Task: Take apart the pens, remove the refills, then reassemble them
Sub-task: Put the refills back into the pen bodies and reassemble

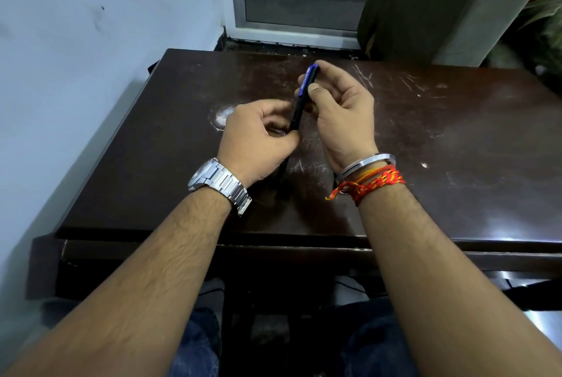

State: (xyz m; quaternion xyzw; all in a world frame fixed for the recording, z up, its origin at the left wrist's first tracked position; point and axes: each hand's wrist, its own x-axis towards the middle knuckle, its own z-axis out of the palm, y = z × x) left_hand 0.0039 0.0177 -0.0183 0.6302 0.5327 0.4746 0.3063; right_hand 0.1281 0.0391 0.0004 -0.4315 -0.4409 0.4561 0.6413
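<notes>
A dark pen [299, 105] with a blue clip at its top is held tilted above the dark wooden table [456, 139]. My right hand [337, 115] pinches its upper end by the blue clip between thumb and fingers. My left hand [258, 139] grips the lower end; the tip is hidden inside its fingers. Another dark pen [282, 178] lies on the table below my left hand, partly hidden by the wrist.
The table's left edge runs close to a pale wall [76, 41]. A window frame [292, 11] and a dark curtain [425, 5] stand behind the far edge. My knees in blue jeans [197, 340] show under the near edge.
</notes>
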